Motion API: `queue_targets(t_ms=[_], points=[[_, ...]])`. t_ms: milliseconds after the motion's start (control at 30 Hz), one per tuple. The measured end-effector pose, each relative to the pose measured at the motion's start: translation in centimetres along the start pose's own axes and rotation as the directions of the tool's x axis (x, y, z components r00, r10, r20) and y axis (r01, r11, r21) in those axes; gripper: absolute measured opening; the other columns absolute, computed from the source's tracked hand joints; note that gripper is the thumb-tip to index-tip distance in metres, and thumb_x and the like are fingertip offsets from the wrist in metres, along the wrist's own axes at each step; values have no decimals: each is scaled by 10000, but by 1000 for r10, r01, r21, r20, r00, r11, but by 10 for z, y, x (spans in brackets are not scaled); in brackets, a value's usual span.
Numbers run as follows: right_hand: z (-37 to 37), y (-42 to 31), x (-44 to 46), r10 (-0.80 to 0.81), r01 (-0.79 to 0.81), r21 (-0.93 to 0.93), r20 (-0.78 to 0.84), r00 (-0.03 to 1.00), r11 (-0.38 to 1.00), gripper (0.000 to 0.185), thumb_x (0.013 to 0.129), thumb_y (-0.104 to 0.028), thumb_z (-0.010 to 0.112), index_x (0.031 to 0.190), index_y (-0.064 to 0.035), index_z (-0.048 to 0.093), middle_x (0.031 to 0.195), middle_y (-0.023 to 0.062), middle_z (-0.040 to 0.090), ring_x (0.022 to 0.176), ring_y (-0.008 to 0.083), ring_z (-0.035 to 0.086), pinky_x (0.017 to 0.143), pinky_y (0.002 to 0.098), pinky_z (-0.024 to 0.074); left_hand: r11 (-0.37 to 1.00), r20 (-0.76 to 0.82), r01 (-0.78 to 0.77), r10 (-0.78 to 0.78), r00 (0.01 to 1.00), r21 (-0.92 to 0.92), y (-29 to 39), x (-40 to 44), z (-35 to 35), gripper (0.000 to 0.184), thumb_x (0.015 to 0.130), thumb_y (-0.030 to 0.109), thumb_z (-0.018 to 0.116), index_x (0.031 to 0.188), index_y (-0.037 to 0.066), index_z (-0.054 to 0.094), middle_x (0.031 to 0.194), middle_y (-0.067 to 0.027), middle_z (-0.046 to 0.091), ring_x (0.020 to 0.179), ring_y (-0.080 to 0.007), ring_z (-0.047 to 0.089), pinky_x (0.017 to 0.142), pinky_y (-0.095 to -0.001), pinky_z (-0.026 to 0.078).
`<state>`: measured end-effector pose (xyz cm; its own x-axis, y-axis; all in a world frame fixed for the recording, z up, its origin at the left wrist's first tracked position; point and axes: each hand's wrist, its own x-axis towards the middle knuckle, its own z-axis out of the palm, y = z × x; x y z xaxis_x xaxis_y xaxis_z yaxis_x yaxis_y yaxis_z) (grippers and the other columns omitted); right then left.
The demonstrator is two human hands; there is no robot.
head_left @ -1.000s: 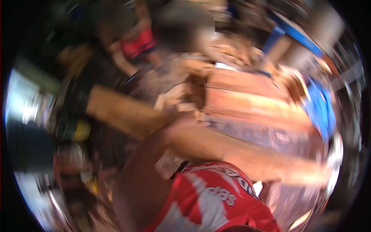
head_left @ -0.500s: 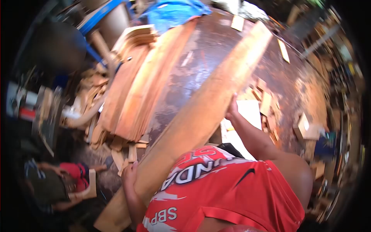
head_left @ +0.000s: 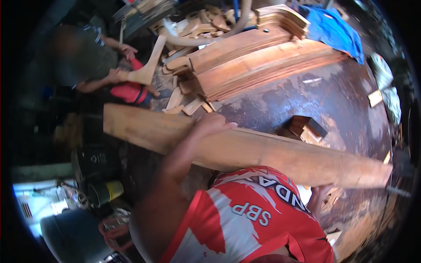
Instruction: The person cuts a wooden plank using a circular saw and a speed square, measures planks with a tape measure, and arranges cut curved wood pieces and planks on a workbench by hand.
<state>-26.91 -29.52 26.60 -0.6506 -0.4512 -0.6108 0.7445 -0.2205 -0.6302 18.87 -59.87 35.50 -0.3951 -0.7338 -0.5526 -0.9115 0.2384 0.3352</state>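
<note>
A long, slightly curved wooden plank [head_left: 267, 151] lies across in front of my body, its left end higher in view. My left hand [head_left: 212, 125] reaches over the plank and grips its far edge, fingers pointing right. My right hand [head_left: 322, 193] holds the near edge towards the right end, partly hidden by the red and white jersey [head_left: 258, 210] I wear. Just past the plank, a small wooden block with a dark side [head_left: 309, 128] is on the dark work surface [head_left: 263, 103].
A stack of curved planks [head_left: 263, 57] lies at the back, near a blue cloth [head_left: 335, 30]. Wood offcuts [head_left: 184, 98] are heaped beside it. At left, another person [head_left: 94, 61] holds an angled wooden piece [head_left: 149, 70]. A dark bin [head_left: 74, 236] stands at lower left.
My view and body have turned left. The plank has swung from a steep diagonal to nearly crosswise. My left hand now reaches over to its far edge; the other person appears nearer.
</note>
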Motion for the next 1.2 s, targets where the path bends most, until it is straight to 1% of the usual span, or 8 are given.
queue_targets(t_ms=[67,200,500,700,900,967,1000,1200], points=[[-8,-7,-11,-7,7,4,-74,997,1000,856,880,-739,351,1461,-112,351,1474,149,401,1301,372,444,1052,528,429,993,57,-62,56,997,97,9,7,-1,803,870,726,428,915,-21,718,991,-231,688,1008,-383,652,887,-509,491],[-38,-17,-11,-61,57,-42,-113,992,998,843,886,-729,346,1461,-112,353,1471,150,406,1300,372,447,1054,530,426,991,96,-77,66,993,112,26,12,0,776,858,736,439,850,13,723,922,-223,688,939,-388,656,849,-498,493],[-94,-47,-29,-158,144,-77,-235,959,987,813,902,-705,334,1459,-113,359,1463,152,419,1297,371,453,1060,534,419,983,298,-152,114,948,104,76,47,56,864,874,765,360,892,-22,717,995,-251,680,1001,-415,640,884,-526,480],[-133,-68,-64,-253,248,-57,-317,914,967,794,912,-689,327,1458,-114,363,1458,154,428,1296,371,458,1063,537,414,958,378,-251,184,907,135,99,71,88,851,874,771,347,926,14,733,1035,-252,676,1021,-422,632,905,-519,476],[-169,-75,-115,-343,384,9,-429,836,923,775,923,-673,320,1457,-114,367,1453,155,437,1294,370,462,1067,540,409,897,499,-414,291,816,153,143,90,93,782,894,726,363,914,42,742,1013,-223,687,1008,-393,641,889,-495,484],[-175,-74,-132,-373,440,41,-464,803,897,769,926,-668,317,1457,-115,368,1451,156,439,1293,370,463,1068,541,407,897,485,-421,311,817,134,164,95,88,775,892,711,373,975,29,734,1058,-243,675,1046,-405,632,909,-498,478],[-179,-72,-141,-384,468,61,-483,787,882,766,928,-665,316,1457,-115,368,1451,156,441,1293,370,464,1069,541,406,859,516,-490,354,780,150,173,99,88,775,892,711,373,975,29,734,1058,-243,675,1046,-405,632,909,-498,478],[-184,-43,-185,-394,633,206,-630,669,746,747,938,-650,309,1456,-115,372,1446,157,450,1291,369,468,1072,544,401,730,447,-670,558,699,136,203,136,93,704,911,660,398,899,32,715,1007,-251,668,1023,-406,616,878,-481,468]])
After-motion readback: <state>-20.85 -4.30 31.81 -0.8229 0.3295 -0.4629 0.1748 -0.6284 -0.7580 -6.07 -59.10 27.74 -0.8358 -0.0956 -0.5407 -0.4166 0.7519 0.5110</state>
